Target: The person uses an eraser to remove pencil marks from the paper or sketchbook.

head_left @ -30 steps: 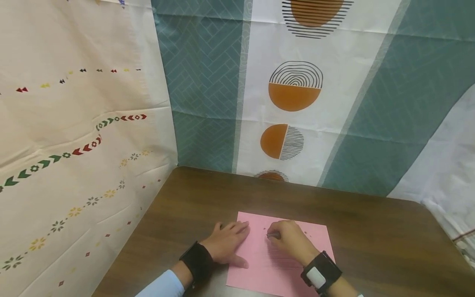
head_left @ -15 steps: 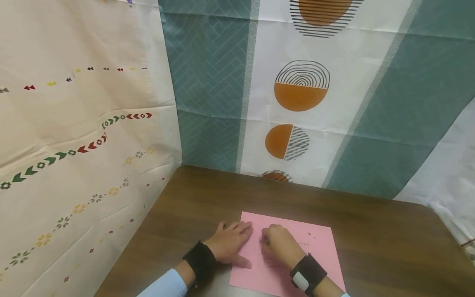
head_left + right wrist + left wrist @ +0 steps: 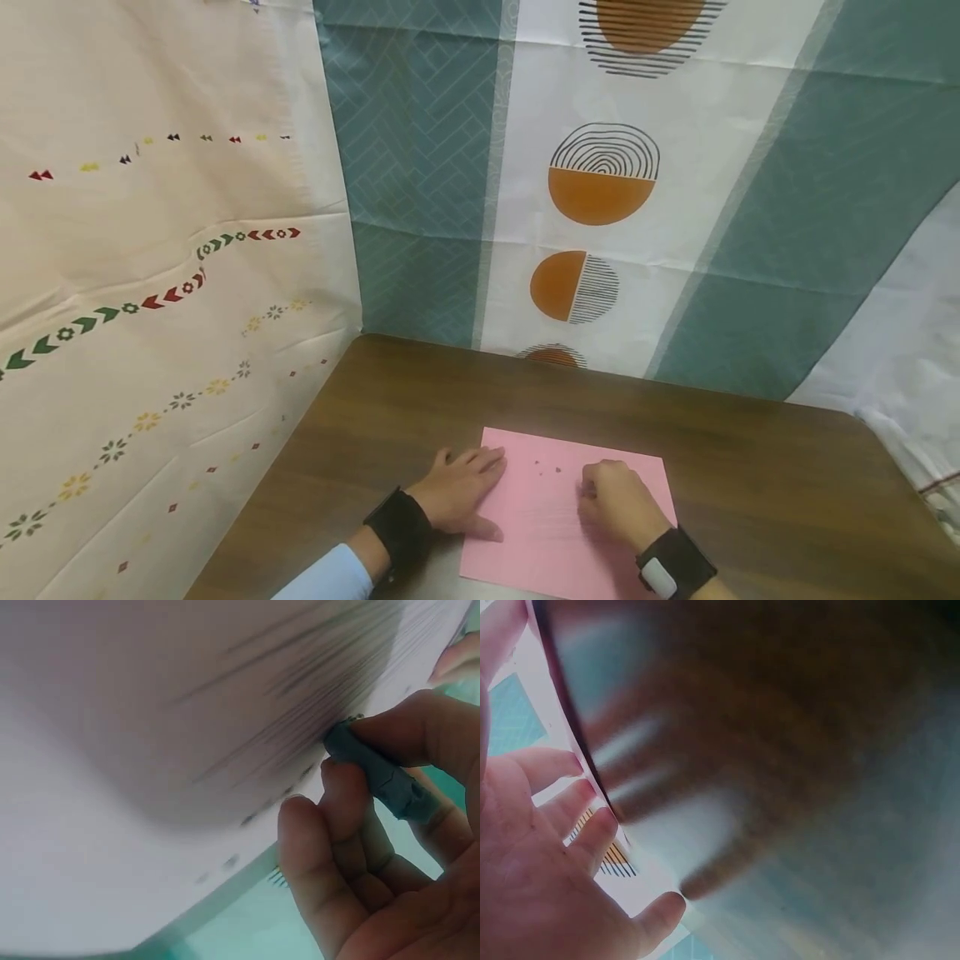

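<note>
A sheet of pink paper (image 3: 536,558) lies on the wooden table, marked with faint grey lines. My left hand (image 3: 456,493) rests on the sheet's left edge, fingers spread; its fingertips touch the surface in the left wrist view. Over the right part of the sheet, my right hand (image 3: 621,502) pinches a short dark eraser (image 3: 381,774) between thumb and fingers. The eraser's end meets the paper beside the grey strokes (image 3: 292,712) in the right wrist view. Small dark crumbs (image 3: 558,470) lie near the top of the sheet.
The brown table (image 3: 420,392) extends around the paper. A cream embroidered cloth (image 3: 172,350) hangs along the left side. Behind the table hangs a green and white curtain (image 3: 420,283) with orange circles. White fabric (image 3: 900,350) is at the right.
My right hand has swept left across the paper, then back right with the eraser, uncovering crumbs near the top. My left hand has stayed at the sheet's left edge.
</note>
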Motion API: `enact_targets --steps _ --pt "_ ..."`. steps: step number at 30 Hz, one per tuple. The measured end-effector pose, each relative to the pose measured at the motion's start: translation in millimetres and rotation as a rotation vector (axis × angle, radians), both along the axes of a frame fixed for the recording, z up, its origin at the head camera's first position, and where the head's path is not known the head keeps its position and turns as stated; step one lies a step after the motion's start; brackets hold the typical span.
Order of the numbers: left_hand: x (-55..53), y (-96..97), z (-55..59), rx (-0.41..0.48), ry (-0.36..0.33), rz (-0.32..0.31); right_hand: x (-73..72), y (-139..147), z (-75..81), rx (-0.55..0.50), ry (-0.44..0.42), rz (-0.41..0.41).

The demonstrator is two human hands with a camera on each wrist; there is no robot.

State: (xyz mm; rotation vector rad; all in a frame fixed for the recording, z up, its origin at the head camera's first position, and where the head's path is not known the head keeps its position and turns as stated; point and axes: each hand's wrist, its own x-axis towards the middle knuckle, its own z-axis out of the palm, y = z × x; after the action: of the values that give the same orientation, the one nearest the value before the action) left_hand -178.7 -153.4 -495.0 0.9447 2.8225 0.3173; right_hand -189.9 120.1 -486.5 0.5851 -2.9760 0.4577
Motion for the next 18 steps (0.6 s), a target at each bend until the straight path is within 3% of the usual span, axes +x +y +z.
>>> enact_targets --steps 10,18 --pt "0.7 1.2 -2.0 -0.010 0.013 0.005 9.3 38.6 1.0 0.010 -0.028 -0.128" --pt "1.0 2.5 2.4 -0.003 0.003 -0.005 9.5 47.7 1.6 -0.058 -0.096 -0.155"
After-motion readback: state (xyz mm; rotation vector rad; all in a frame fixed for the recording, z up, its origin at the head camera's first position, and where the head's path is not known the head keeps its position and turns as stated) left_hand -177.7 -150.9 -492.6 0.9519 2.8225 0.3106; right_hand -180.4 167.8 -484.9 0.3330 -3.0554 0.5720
